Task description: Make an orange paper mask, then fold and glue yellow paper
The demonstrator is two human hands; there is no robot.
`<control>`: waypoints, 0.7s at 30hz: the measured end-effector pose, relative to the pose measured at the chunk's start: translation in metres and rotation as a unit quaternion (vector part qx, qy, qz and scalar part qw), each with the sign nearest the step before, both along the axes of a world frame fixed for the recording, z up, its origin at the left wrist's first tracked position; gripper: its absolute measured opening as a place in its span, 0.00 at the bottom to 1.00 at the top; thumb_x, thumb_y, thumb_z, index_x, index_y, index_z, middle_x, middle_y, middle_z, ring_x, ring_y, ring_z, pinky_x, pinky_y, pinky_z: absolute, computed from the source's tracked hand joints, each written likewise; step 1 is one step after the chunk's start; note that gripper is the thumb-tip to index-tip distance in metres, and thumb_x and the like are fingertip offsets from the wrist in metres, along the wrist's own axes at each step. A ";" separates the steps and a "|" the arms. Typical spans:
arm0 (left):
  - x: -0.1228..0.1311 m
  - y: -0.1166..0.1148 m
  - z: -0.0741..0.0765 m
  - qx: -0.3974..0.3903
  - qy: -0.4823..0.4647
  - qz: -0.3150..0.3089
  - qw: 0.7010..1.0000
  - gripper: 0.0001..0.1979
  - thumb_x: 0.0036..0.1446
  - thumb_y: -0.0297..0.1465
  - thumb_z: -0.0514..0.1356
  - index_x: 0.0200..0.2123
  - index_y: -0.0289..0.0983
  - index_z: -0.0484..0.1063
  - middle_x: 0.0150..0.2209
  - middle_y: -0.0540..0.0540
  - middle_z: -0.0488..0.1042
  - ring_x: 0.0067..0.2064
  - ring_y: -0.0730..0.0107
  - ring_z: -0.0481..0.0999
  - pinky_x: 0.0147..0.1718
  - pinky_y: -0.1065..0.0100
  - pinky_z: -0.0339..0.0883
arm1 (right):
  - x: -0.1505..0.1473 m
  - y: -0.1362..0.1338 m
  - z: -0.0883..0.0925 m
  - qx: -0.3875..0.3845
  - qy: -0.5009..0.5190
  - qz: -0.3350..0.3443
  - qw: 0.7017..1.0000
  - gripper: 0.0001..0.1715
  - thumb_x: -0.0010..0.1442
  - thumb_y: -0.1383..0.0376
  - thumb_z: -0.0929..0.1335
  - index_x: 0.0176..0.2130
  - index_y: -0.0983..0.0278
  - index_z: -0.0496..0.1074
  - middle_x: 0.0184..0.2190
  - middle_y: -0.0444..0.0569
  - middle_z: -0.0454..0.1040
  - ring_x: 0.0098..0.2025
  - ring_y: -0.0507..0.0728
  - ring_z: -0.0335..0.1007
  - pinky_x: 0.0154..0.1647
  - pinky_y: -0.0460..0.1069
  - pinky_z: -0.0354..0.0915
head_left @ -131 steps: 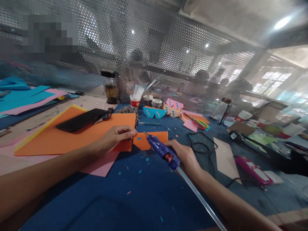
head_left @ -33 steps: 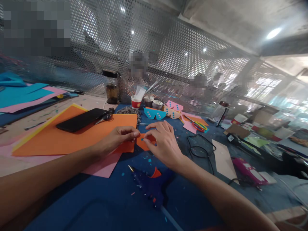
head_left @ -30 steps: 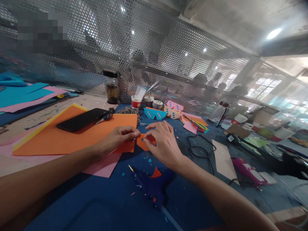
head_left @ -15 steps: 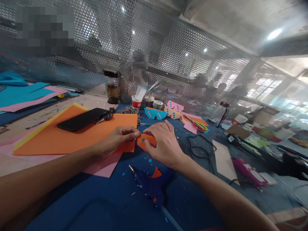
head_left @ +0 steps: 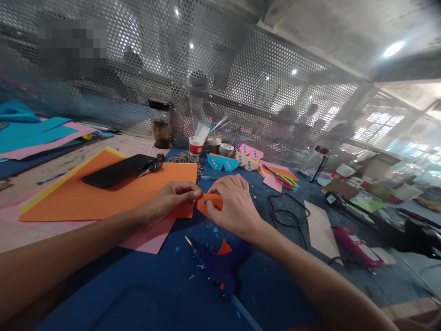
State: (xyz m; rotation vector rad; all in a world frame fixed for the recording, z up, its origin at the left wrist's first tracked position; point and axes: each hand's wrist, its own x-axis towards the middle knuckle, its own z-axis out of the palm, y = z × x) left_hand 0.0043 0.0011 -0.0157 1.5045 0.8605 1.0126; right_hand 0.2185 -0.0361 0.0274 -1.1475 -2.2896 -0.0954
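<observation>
Between my hands is a small orange paper piece [head_left: 206, 208] with a little blue square on it. My left hand [head_left: 177, 198] pinches at its left edge, thumb against forefinger. Curled over its right side, my right hand [head_left: 234, 202] grips the paper with thumb and fingers, hiding part of it. A dark blue glue gun [head_left: 217, 264] lies on the blue table [head_left: 138, 285] just below my hands, its nozzle pointing left. Blue paper bits are scattered near the nozzle.
A black phone [head_left: 117, 172] and a pointed tool lie on orange sheets [head_left: 161, 177] at left. Behind stand paper masks [head_left: 222, 162], cups [head_left: 196, 146] and a jar [head_left: 161, 124]. Scissors [head_left: 287, 180], a black cable [head_left: 287, 214] and a purple device [head_left: 358, 247] lie at right.
The orange paper piece has tilted slightly in my hands. My right hand's fingers have drawn closer together on it; my left hand has barely moved.
</observation>
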 end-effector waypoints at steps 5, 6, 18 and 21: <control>0.000 0.000 0.000 0.000 0.003 -0.006 1.000 0.16 0.53 0.46 0.71 0.32 0.38 0.81 0.31 0.47 0.75 0.34 0.67 0.70 0.35 0.67 0.64 | -0.001 0.000 -0.001 -0.004 -0.004 -0.004 1.000 0.07 0.59 0.66 0.69 0.40 0.61 0.72 0.43 0.48 0.77 0.54 0.61 0.66 0.67 0.63 0.50; 0.000 0.000 0.000 -0.001 0.003 -0.008 1.000 0.16 0.54 0.46 0.71 0.32 0.38 0.81 0.31 0.47 0.75 0.34 0.68 0.70 0.35 0.67 0.64 | -0.001 0.001 -0.001 -0.004 -0.005 -0.005 1.000 0.07 0.59 0.66 0.69 0.40 0.61 0.72 0.43 0.48 0.77 0.54 0.61 0.66 0.67 0.62 0.50; 0.000 0.003 -0.004 0.003 0.000 -0.015 1.000 0.15 0.56 0.45 0.70 0.32 0.39 0.81 0.31 0.47 0.76 0.34 0.67 0.71 0.35 0.67 0.64 | -0.002 0.001 -0.002 -0.004 -0.006 -0.010 1.000 0.06 0.59 0.67 0.69 0.40 0.61 0.72 0.43 0.48 0.76 0.54 0.60 0.66 0.66 0.61 0.52; 0.000 0.002 -0.003 -0.004 0.001 -0.016 1.000 0.14 0.56 0.44 0.69 0.33 0.39 0.81 0.31 0.47 0.77 0.34 0.67 0.72 0.35 0.67 0.64 | -0.002 0.001 -0.001 -0.004 -0.007 -0.011 1.000 0.06 0.59 0.67 0.69 0.40 0.61 0.71 0.43 0.48 0.76 0.54 0.61 0.66 0.65 0.61 0.52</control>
